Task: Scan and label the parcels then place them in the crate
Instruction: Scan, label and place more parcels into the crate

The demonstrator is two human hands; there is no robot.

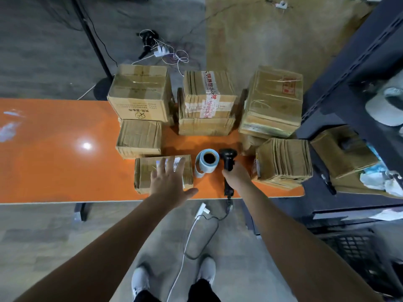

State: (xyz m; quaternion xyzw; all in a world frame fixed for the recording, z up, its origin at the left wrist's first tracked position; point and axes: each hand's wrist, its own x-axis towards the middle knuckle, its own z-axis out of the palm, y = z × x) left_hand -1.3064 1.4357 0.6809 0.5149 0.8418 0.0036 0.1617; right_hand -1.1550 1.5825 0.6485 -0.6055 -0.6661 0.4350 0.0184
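Observation:
A flat cardboard parcel (144, 171) with a white label lies near the front edge of the orange table (54, 149). My left hand (170, 179) hovers over it, fingers spread, holding nothing. My right hand (236, 176) grips the handle of a black barcode scanner (227, 158), whose head points toward the back of the table. A blue label roll (207, 162) lies between the parcel and the scanner. Several more taped parcels stand behind and to the right, such as one (139, 92), another (207, 101) and a third (283, 162).
A black plastic crate (357, 249) sits on the floor at lower right. Dark metal shelving (359, 68) with another box (342, 149) stands on the right. The scanner's cable (196, 240) runs down to the floor by my feet. Loose wires lie on the floor beyond the table.

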